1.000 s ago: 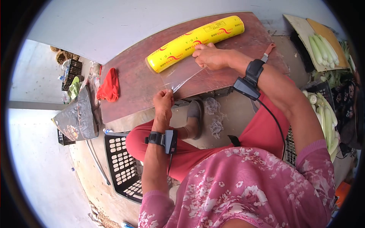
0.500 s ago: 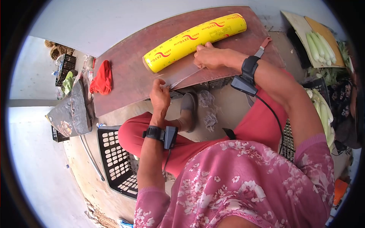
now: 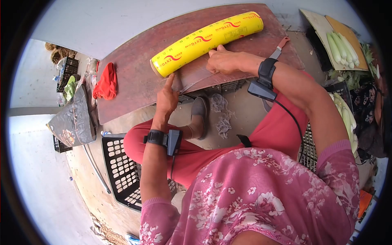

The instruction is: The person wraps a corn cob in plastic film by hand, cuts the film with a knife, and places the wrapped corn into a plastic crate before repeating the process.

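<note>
A yellow roll of plastic wrap (image 3: pixel 208 43) with red lettering lies across the reddish-brown board (image 3: pixel 134 85). Clear film (image 3: pixel 194 81) stretches from the roll toward the board's front edge, between both hands. My left hand (image 3: pixel 168 97) is at that edge below the roll's left end, one finger pointing up to the roll, the others curled on the film. Just below the middle of the roll, my right hand (image 3: pixel 222 60) has its fingers closed on the film, with the index finger near the roll.
A knife (image 3: pixel 280 47) lies on the board's right side, a red cloth (image 3: pixel 106 81) at its left. Black crates (image 3: pixel 122 171) stand beside my legs. Peeled green-white vegetables (image 3: pixel 342 49) lie on boards at the right. Plastic scraps (image 3: pixel 222 122) are on the floor.
My left hand has moved slightly left and up, and its index finger now extends toward the roll's left end. My right hand has barely moved.
</note>
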`<state>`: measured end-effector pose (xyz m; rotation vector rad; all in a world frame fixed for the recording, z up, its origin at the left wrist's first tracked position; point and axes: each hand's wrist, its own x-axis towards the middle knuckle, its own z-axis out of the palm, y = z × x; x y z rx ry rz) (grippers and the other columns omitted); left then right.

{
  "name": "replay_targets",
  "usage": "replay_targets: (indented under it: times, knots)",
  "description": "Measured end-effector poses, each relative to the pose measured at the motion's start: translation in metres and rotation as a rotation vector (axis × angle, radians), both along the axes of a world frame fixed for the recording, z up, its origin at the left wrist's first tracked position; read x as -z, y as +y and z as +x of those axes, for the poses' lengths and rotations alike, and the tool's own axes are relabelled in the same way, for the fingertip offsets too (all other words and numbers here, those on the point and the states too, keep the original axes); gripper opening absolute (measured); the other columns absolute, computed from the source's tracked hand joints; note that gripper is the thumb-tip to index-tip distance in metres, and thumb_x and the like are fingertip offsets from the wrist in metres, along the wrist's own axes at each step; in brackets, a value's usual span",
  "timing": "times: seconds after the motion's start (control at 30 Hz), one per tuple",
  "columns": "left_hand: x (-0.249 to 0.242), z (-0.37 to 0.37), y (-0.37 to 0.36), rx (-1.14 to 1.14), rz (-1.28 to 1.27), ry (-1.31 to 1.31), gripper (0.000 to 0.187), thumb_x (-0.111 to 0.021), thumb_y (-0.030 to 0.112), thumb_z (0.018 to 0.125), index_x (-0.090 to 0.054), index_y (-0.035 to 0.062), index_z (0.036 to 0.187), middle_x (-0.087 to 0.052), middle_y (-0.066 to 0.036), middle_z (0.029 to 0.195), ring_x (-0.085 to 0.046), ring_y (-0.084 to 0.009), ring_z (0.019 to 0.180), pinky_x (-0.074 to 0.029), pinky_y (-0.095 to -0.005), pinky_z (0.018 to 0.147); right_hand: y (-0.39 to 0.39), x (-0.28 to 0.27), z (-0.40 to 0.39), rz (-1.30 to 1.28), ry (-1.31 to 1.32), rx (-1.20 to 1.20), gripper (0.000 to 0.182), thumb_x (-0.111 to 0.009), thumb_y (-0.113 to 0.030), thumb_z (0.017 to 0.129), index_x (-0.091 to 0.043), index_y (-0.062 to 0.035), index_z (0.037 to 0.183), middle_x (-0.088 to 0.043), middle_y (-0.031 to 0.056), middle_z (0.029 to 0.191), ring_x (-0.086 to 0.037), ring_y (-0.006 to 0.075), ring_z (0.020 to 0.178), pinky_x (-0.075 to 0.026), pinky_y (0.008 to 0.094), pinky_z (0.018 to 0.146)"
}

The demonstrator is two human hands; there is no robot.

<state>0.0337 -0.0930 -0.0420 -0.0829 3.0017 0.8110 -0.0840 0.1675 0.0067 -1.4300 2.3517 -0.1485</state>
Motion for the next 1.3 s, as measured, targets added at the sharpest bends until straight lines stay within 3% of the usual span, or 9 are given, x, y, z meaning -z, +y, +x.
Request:
replay_targets:
  times: [0.13,0.43,0.77,0.87,1.03,1.13,1.17,1.27,1.3]
  knots:
    - [-0.005,-0.004,-0.001,0.011,0.029,-0.051,0.076,-0.067,0.006,0.075,-0.037,0.0166,0.144,-0.055,-0.009,0.062,-0.058,-0.0225,0.060,-0.048,-0.0358,0.064,0.002,-0.001,0.002,-0.024,-0.035,0.006,0.008,-0.058,-0.002,0.077,-0.062,-0.0089,0.080,-0.061,0.0087,0.082,-0.050,0.0294,0.099,-0.030,0.0547,0.093]
    - [0.000,-0.006,-0.007,0.020,0.076,-0.074,0.074,-0.069,0.006,0.073,-0.041,0.0131,0.141,-0.057,-0.006,0.065,-0.057,-0.0174,0.062,-0.047,-0.0327,0.063,0.010,-0.004,0.017,-0.151,0.000,0.127,0.019,-0.052,-0.001,0.082,-0.055,-0.0106,0.098,-0.057,0.0121,0.080,-0.050,0.0287,0.088,-0.034,0.0411,0.080]
    - [-0.006,-0.011,-0.004,0.071,-0.026,-0.132,0.081,-0.069,0.006,0.073,-0.034,0.0149,0.146,-0.060,-0.008,0.068,-0.060,-0.0204,0.064,-0.048,-0.0342,0.064,0.019,0.012,0.023,-0.186,-0.027,0.137,0.020,-0.052,-0.001,0.082,-0.052,-0.0077,0.101,-0.058,0.0128,0.082,-0.054,0.0296,0.089,-0.036,0.0423,0.079]
    - [-0.026,-0.014,0.004,0.019,0.010,-0.234,0.084,-0.069,0.009,0.073,-0.029,0.0147,0.146,-0.064,-0.027,0.103,-0.062,-0.0396,0.100,-0.049,-0.0422,0.085,0.020,0.020,0.020,-0.221,-0.026,0.119,0.019,-0.052,0.000,0.082,-0.053,-0.0084,0.099,-0.059,0.0119,0.081,-0.054,0.0295,0.089,-0.036,0.0428,0.078]
    - [-0.027,-0.017,-0.001,0.050,0.029,-0.256,0.086,-0.070,0.009,0.072,-0.028,0.0169,0.147,-0.062,-0.027,0.110,-0.060,-0.0406,0.103,-0.048,-0.0421,0.087,0.020,0.014,0.029,-0.214,0.011,0.110,0.028,-0.053,0.000,0.080,-0.055,-0.0087,0.107,-0.059,0.0122,0.081,-0.054,0.0296,0.089,-0.036,0.0433,0.078]
    - [-0.024,-0.016,-0.002,0.074,0.043,-0.247,0.081,-0.070,0.009,0.072,-0.034,0.0173,0.144,-0.061,-0.025,0.114,-0.059,-0.0396,0.106,-0.048,-0.0414,0.089,0.021,0.015,0.033,-0.172,0.006,0.156,0.036,-0.051,0.003,0.075,-0.057,-0.0124,0.107,-0.062,0.0148,0.089,-0.056,0.0352,0.095,-0.037,0.0495,0.082]
    - [-0.024,-0.016,-0.003,0.082,0.047,-0.241,0.079,-0.070,0.009,0.072,-0.037,0.0173,0.143,-0.061,-0.025,0.115,-0.059,-0.0393,0.107,-0.048,-0.0411,0.089,0.021,0.015,0.033,-0.141,0.004,0.149,0.040,-0.052,0.002,0.076,-0.055,-0.0120,0.114,-0.062,0.0152,0.089,-0.055,0.0340,0.095,-0.037,0.0476,0.082]
    - [-0.010,-0.019,-0.010,0.152,-0.040,-0.158,0.073,-0.072,0.009,0.072,-0.045,0.0165,0.140,-0.060,-0.009,0.073,-0.060,-0.0209,0.068,-0.048,-0.0337,0.067,0.022,0.014,0.032,-0.069,-0.005,0.137,0.049,-0.054,-0.002,0.079,-0.053,-0.0110,0.127,-0.061,0.0163,0.090,-0.053,0.0317,0.095,-0.036,0.0439,0.081]
    - [-0.008,-0.020,-0.010,0.160,-0.065,-0.160,0.072,-0.073,0.009,0.072,-0.046,0.0162,0.139,-0.060,-0.010,0.073,-0.060,-0.0213,0.069,-0.049,-0.0338,0.067,0.022,0.012,0.033,-0.056,-0.014,0.140,0.049,-0.054,-0.002,0.079,-0.053,-0.0108,0.127,-0.061,0.0165,0.092,-0.053,0.0319,0.096,-0.037,0.0441,0.081]
